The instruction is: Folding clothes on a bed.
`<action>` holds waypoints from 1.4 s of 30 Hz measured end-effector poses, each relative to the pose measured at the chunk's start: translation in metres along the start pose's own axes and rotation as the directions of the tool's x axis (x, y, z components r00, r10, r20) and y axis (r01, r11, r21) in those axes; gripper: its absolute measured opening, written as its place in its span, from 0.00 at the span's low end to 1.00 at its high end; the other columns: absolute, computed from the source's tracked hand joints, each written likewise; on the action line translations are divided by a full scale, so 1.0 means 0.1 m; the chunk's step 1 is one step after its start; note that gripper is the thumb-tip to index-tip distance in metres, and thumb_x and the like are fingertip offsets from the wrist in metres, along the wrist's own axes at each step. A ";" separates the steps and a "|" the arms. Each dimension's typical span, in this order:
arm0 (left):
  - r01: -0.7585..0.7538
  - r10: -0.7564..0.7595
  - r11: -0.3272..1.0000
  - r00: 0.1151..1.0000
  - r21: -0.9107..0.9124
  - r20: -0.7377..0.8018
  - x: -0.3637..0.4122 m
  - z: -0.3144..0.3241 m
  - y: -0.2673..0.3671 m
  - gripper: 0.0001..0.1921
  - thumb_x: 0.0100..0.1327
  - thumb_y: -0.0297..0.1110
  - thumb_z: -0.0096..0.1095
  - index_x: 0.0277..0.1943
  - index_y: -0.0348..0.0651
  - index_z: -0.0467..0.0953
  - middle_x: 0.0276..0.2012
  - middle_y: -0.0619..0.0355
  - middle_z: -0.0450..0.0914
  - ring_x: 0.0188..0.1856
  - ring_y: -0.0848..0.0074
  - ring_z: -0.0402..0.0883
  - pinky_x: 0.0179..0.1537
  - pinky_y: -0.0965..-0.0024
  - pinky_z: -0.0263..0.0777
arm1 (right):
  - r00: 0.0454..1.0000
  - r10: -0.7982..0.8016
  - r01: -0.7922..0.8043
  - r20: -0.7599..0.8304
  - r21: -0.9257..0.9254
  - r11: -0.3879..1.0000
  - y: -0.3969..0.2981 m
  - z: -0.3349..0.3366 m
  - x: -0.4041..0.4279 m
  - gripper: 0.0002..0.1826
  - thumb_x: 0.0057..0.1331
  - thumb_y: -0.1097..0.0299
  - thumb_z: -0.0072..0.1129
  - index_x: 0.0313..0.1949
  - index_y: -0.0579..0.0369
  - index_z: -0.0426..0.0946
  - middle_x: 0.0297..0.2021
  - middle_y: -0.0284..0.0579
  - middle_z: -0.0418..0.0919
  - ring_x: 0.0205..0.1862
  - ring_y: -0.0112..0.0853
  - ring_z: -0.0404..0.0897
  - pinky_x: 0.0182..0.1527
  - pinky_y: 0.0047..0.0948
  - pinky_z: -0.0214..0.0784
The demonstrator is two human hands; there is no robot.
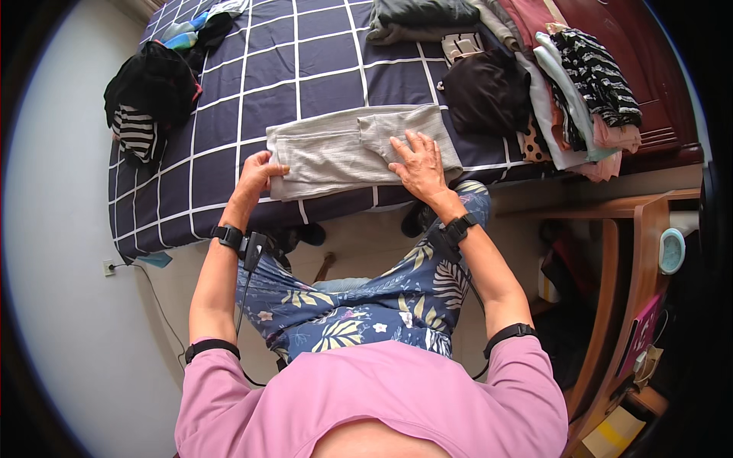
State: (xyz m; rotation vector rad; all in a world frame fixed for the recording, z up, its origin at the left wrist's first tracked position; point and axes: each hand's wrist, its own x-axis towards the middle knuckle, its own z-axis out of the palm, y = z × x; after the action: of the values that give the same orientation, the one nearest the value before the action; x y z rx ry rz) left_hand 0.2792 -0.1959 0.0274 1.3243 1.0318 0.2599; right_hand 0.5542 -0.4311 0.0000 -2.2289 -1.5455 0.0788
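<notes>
A light grey garment, folded into a long strip, lies across the near edge of a bed with a dark, white-checked cover. My left hand pinches the garment's left end between thumb and fingers. Flat on the right part of the garment rests my right hand, its fingers spread. Under that hand a narrower piece of the same cloth, perhaps a sleeve, is folded over the rest. What the garment's underside looks like is hidden.
A black clothes heap with a striped piece lies at the bed's left. At the right are a dark bundle, folded clothes and a stack with a black-and-white garment. A wooden desk stands at the right; a cable runs along the left wall.
</notes>
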 end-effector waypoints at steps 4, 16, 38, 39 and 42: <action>-0.240 0.255 0.964 0.957 -0.116 0.141 -0.07 0.50 0.71 0.21 0.54 0.25 0.67 0.52 0.32 0.74 0.37 0.57 0.82 0.35 0.80 0.80 0.36 0.77 0.74 | 0.990 0.007 0.020 -0.139 0.191 0.981 0.12 -0.05 -0.08 0.24 0.58 0.62 0.63 0.54 0.56 0.76 0.55 0.54 0.73 0.59 0.49 0.68 0.64 0.43 0.58; -0.368 0.295 0.912 0.895 0.179 0.333 0.07 1.76 0.83 0.14 0.62 0.28 0.65 0.49 0.33 0.75 0.31 0.59 0.78 0.29 0.83 0.76 0.30 0.79 0.73 | 0.876 0.409 -0.251 -0.255 0.484 0.838 0.34 -0.43 -0.44 0.14 0.59 0.68 0.62 0.40 0.65 0.78 0.34 0.57 0.79 0.36 0.47 0.79 0.41 0.38 0.72; -0.013 0.052 0.826 0.997 0.563 -0.054 0.15 0.67 -0.07 0.17 0.42 0.33 0.79 0.31 0.42 0.74 0.23 0.61 0.78 0.22 0.77 0.77 0.26 0.72 0.71 | 0.815 0.513 -0.499 -0.270 0.123 0.858 0.02 -0.44 -0.22 0.34 0.50 0.54 0.72 0.53 0.59 0.73 0.44 0.53 0.72 0.49 0.47 0.72 0.49 0.42 0.68; -0.017 0.055 0.829 0.997 0.558 -0.052 0.15 0.67 -0.05 0.17 0.42 0.33 0.79 0.31 0.42 0.74 0.23 0.61 0.78 0.22 0.77 0.77 0.26 0.72 0.71 | 0.828 0.426 -0.459 -0.365 -0.007 0.888 0.04 -0.48 -0.20 0.37 0.49 0.52 0.72 0.55 0.59 0.71 0.45 0.54 0.71 0.51 0.48 0.71 0.51 0.44 0.67; 0.002 0.038 0.829 0.997 0.559 -0.061 0.13 0.67 -0.02 0.16 0.43 0.33 0.78 0.30 0.43 0.74 0.22 0.61 0.78 0.22 0.77 0.77 0.26 0.72 0.71 | 0.783 0.602 -0.595 -0.157 0.097 0.798 0.08 -0.46 -0.11 0.51 0.45 0.43 0.74 0.63 0.57 0.65 0.53 0.60 0.69 0.59 0.53 0.65 0.59 0.46 0.62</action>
State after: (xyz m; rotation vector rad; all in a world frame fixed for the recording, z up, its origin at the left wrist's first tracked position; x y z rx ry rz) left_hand 0.3351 -0.2325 0.0128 1.8666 1.2070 0.0076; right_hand 0.5704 -0.4582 0.0369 -2.5269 -0.6808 0.0912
